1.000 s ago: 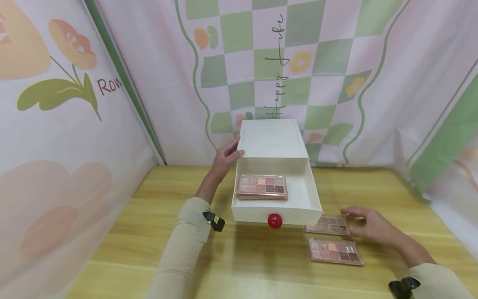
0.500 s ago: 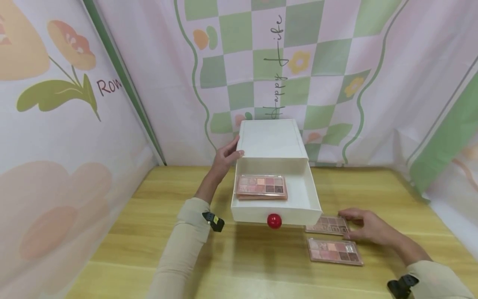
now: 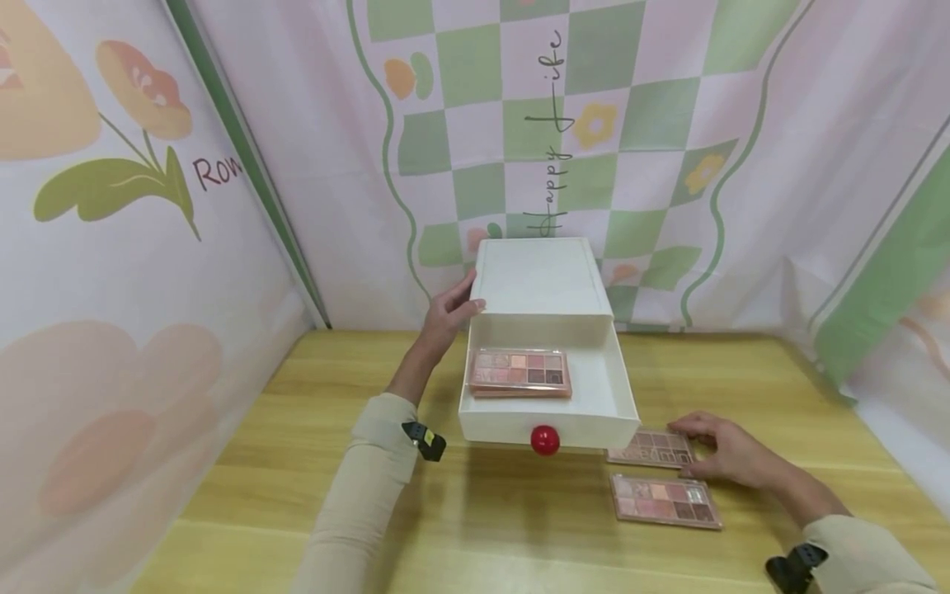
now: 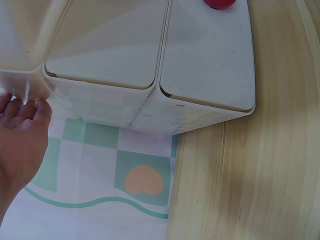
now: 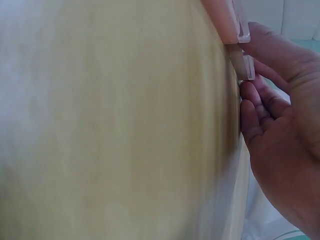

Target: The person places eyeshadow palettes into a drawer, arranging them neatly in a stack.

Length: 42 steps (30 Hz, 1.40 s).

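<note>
Basically, not much has been changed in the last sec: the R hand point(image 3: 731, 454) has been shifted a touch leftward over the R end of the far palette point(image 3: 646, 448), & all else has been left put. For the work in hand, that's prob. a hold being set. The far palette isn't lifted yet; it's seen flat on the bench point(image 3: 297, 462), partly hidden by the front R corner of the pulled-out drawer point(image 3: 597, 375). Its R end is straddled by the R hand: fingers curved, thumb at near edge, index at far edge; firmness of the pinch can't be told. The near palette point(image 3: 665, 502), just in front, isn't held.

The L hand point(image 3: 447, 318) is laid on the L side of the white drawer unit point(image 3: 545, 276), thumb out to the top's front edge, nothing clasped; prob. for steadying. Stacked palettes point(image 3: 519, 371) are kept in the drawer, L side.

Re writing: "Happy Life" point(image 3: 549, 132) is printed up the back cloth, "Row" point(image 3: 217, 172) on the L cloth, cut off after the w. Palette lettering can't be made out; no brand legible.
</note>
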Each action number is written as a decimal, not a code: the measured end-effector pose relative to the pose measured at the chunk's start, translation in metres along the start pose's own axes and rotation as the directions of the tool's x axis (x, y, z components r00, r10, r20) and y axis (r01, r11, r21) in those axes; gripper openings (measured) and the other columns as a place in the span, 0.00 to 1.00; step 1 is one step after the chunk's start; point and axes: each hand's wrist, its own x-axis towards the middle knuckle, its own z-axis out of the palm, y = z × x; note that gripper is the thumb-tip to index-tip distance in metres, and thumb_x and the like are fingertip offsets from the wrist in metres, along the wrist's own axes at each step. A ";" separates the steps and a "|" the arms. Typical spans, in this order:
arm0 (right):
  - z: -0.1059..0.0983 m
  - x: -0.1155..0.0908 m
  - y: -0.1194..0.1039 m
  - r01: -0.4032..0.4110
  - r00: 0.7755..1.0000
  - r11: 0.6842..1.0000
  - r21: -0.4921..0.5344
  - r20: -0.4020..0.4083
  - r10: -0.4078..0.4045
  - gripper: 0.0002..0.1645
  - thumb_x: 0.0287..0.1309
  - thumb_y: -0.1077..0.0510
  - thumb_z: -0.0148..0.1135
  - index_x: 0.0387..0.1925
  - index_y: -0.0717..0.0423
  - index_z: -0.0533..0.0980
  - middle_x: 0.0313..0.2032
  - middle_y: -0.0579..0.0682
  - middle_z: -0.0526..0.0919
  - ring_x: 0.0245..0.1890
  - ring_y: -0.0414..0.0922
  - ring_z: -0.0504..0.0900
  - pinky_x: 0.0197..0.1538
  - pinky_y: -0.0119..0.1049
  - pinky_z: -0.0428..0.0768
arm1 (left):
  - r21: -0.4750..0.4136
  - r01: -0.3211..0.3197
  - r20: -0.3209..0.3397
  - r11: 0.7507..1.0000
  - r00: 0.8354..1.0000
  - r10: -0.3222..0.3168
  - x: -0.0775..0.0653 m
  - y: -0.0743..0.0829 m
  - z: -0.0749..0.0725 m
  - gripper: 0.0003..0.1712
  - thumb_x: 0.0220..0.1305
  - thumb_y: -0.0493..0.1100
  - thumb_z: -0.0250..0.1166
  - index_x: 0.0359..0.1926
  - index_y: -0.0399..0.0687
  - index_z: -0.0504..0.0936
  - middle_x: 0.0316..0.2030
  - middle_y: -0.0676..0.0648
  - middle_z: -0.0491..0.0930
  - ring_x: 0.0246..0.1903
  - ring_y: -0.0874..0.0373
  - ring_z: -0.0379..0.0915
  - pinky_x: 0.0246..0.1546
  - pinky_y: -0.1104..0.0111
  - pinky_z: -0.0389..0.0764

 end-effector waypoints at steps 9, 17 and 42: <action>0.000 0.003 0.001 -0.071 0.997 0.997 -0.040 0.004 0.071 0.41 0.39 0.45 0.83 0.56 0.59 0.81 0.51 0.54 0.84 0.49 0.18 0.70 0.55 0.24 0.81 | -0.007 0.001 0.006 1.000 1.000 -0.001 0.000 0.001 -0.001 0.39 0.69 0.44 0.58 0.78 0.43 0.57 0.80 0.44 0.55 0.79 0.49 0.54 0.81 0.60 0.59; -0.003 0.002 -0.001 -0.135 0.991 0.990 -0.051 0.000 0.135 0.41 0.39 0.46 0.83 0.56 0.58 0.81 0.54 0.60 0.84 0.52 0.36 0.79 0.52 0.28 0.83 | -0.003 0.004 -0.003 1.000 1.000 -0.004 0.000 0.001 0.000 0.39 0.69 0.44 0.58 0.78 0.44 0.58 0.80 0.44 0.55 0.79 0.50 0.54 0.80 0.61 0.59; -0.015 0.002 -0.014 -0.180 0.983 0.984 -0.003 -0.049 0.179 0.44 0.38 0.48 0.83 0.58 0.62 0.79 0.57 0.71 0.80 0.54 0.64 0.81 0.54 0.57 0.85 | 0.014 0.000 -0.006 1.000 1.000 0.000 -0.002 0.003 0.000 0.39 0.68 0.45 0.58 0.77 0.43 0.58 0.80 0.45 0.56 0.79 0.51 0.54 0.80 0.62 0.60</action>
